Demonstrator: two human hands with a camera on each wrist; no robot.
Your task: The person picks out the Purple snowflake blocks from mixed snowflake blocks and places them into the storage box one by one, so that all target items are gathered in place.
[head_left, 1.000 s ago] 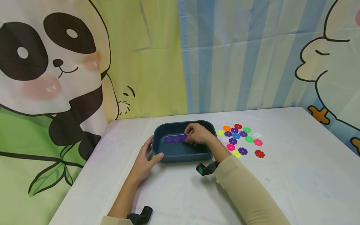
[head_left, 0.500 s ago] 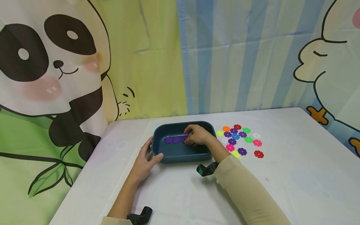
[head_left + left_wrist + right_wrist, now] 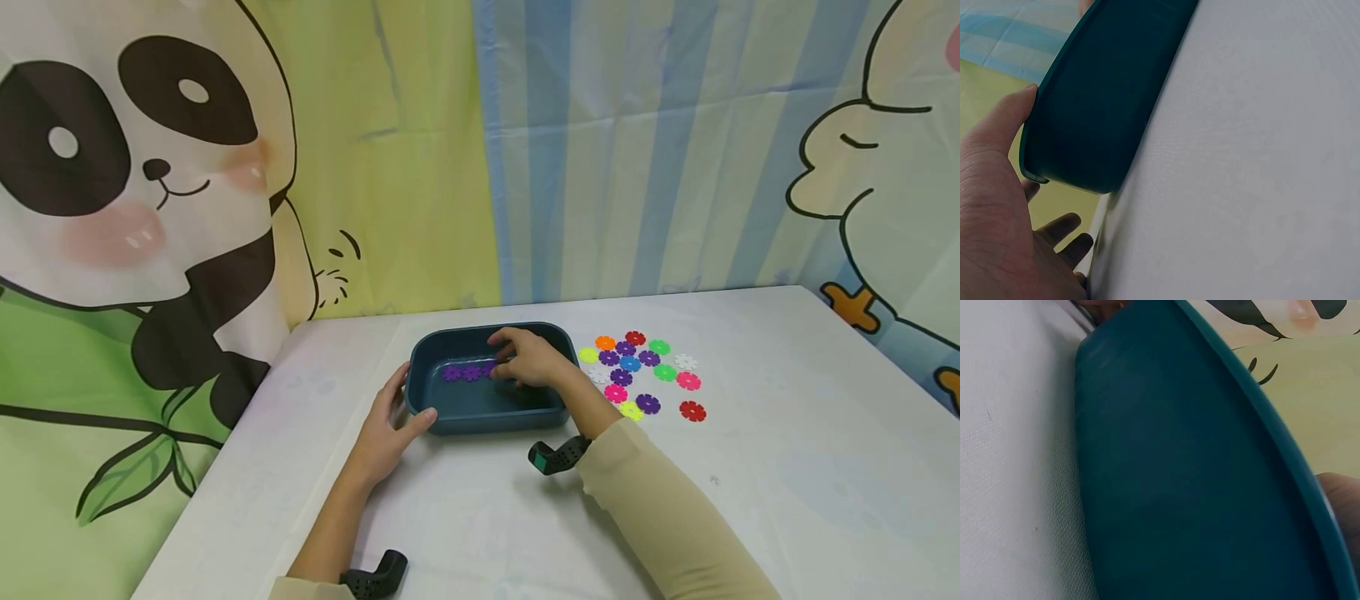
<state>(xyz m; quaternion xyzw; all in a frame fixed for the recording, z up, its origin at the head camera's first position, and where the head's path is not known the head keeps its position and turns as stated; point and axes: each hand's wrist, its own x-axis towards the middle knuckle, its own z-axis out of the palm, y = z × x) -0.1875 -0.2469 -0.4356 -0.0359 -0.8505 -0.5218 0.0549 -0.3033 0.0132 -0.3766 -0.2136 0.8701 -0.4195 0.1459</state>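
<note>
Left hand (image 3: 386,432): relaxed, braced against the bin (image 3: 465,406); steady it.
Purple flowers (image 3: 471,373): inside the bin; don't nudge them.
Right hand (image 3: 534,358): at their right end; can't tell whether you're pinching one; lift gently.
Loose flowers (image 3: 629,363): on the table (image 3: 787,417).

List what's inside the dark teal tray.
Purple flower-shaped pieces lie in a row, the rightmost partly covered by the right hand. Whatever lies beneath that hand is hidden.

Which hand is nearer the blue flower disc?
Right hand, inside the tray, left of the blue flower disc; left hand farther, at the tray's left end.
</note>
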